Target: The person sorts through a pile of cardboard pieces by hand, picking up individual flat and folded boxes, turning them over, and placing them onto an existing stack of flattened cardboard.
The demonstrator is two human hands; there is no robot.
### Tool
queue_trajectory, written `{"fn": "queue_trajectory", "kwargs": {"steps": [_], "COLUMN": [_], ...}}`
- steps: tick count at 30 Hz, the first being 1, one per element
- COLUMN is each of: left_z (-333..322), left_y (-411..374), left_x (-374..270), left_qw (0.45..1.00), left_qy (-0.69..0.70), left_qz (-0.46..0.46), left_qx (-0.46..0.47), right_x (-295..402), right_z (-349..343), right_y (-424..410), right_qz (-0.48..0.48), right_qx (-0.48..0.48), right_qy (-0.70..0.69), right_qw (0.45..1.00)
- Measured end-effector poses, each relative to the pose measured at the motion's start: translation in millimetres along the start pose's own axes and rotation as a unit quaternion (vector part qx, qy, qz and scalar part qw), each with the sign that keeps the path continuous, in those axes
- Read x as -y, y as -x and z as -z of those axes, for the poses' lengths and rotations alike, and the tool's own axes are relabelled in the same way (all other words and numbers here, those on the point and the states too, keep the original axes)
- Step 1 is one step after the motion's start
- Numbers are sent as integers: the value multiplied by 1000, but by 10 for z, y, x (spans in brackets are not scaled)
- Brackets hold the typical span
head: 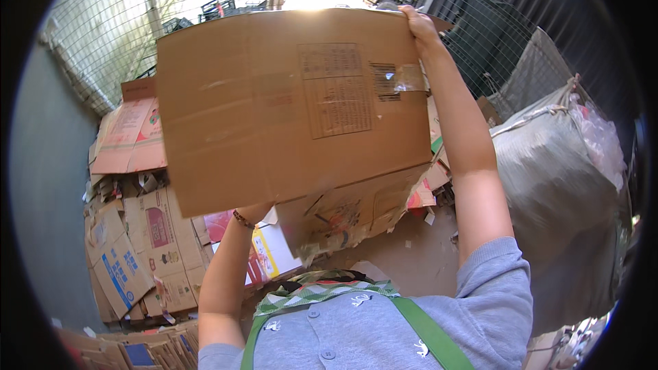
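Note:
A large brown cardboard box [231,97], partly flattened, is held up in front of me and spans the middle of the view. My right hand [422,25] grips its upper right corner. From below, my left hand [255,213] reaches under its lower edge; the fingers are hidden behind the cardboard. A printed panel, a barcode and a strip of clear tape [409,78] mark the box's face. Its lower flap [349,210] hangs down with a torn, ragged edge.
Flattened cartons [164,246] lie piled at the left, with a pink carton [128,136] above them. A big stuffed grey sack [555,180] stands at the right beside a dark green bin [483,41]. Wire mesh fencing [118,20] runs behind. More stacked cardboard [149,349] is at the lower left.

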State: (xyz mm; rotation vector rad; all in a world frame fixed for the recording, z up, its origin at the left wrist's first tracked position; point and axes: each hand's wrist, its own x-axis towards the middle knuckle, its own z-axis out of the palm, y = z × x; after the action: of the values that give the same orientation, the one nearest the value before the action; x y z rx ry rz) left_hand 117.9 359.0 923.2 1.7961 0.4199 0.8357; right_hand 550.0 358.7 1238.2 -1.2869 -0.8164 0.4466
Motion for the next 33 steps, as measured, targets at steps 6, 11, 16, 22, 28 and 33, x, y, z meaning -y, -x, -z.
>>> {"fn": "queue_trajectory", "kwargs": {"steps": [6, 11, 16, 22, 28, 33], "left_z": [-312, -570, 96, 514, 681, 475], "left_y": [-77, 47, -192, -8, 423, 521], "left_x": [139, 417, 856, 213, -156, -466], "left_qw": [1000, 997, 980, 924, 970, 950], "left_qy": [19, 61, -29, -2, 111, -3], "left_qz": [-6, 39, 49, 196, 69, 66], "left_qx": [22, -33, -189, -328, -205, -305], "right_x": [-138, -279, -360, -342, -238, -273], "right_z": [-129, -5, 318, 638, 461, 474], "right_y": [25, -45, -146, -290, -60, -36], "right_qz": [-10, 7, 94, 118, 185, 209], "right_qx": [-30, -56, -116, -198, -275, -298], "right_qy": [39, 88, 260, 231, 421, 437], "right_qw": [999, 995, 954, 945, 845, 822]}}
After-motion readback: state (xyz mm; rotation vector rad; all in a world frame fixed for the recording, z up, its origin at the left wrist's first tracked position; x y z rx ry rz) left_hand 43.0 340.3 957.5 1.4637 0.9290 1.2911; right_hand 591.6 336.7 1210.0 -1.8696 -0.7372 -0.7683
